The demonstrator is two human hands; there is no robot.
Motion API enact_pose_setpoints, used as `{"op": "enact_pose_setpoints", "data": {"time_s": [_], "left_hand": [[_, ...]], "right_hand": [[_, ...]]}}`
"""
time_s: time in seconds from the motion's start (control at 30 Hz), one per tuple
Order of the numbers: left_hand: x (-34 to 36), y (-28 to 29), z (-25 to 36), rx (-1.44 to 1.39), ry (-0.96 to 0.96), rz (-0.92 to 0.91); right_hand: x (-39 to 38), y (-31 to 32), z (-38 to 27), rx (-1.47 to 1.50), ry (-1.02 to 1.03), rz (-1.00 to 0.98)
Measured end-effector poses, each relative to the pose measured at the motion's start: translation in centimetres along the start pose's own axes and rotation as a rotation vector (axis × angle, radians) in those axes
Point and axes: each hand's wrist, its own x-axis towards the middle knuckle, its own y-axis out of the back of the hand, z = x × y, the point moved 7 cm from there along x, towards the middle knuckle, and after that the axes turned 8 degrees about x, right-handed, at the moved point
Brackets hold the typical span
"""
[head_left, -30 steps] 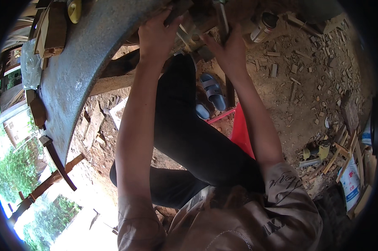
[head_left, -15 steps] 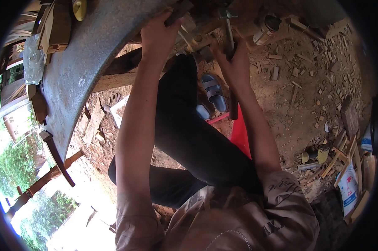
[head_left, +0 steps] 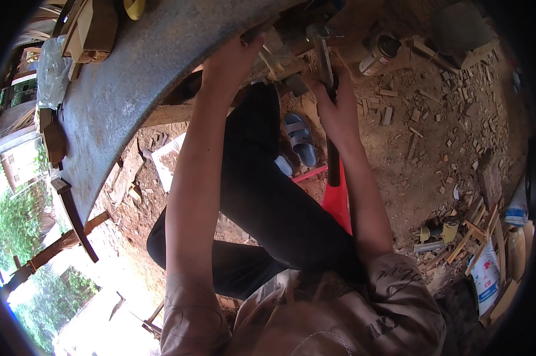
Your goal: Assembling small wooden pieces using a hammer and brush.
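A hammer with a metal head and a long dark handle is in my right hand. My fingers wrap its shaft below the head, and the handle's end runs back along my forearm. My left hand reaches up to the edge of a grey metal sheet. Its fingers close round a dark piece of wood, partly hidden by the hand and the shadow. Just beyond my knee, between the hands, are wooden parts in dim light.
Wood scraps litter the dirt floor on the right. A spray can stands near the hammer head. Grey sandals and a red plastic piece lie beside my leg. Wood blocks sit on the metal sheet.
My right hand and the hammer have come slightly nearer to me, and more of the hammer head shows. My left hand keeps its hold at the sheet's edge. The whole view has shifted a little.
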Motion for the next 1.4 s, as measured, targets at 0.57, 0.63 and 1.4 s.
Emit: {"op": "enact_pose_setpoints", "data": {"time_s": [0.57, 0.63, 1.4], "left_hand": [[-0.2, 0.5, 0.8, 0.058, -0.121, 0.128], [-0.2, 0.7, 1.2, 0.065, -0.134, 0.148], [0.1, 0.4, 3.7, 0.022, -0.326, 0.272]], "right_hand": [[-0.6, -0.9, 0.5, 0.051, -0.123, -0.066], [-0.5, -0.8, 0.4, 0.055, -0.086, -0.025], [0.4, -0.3, -6.2, 0.053, 0.087, -0.113]]}}
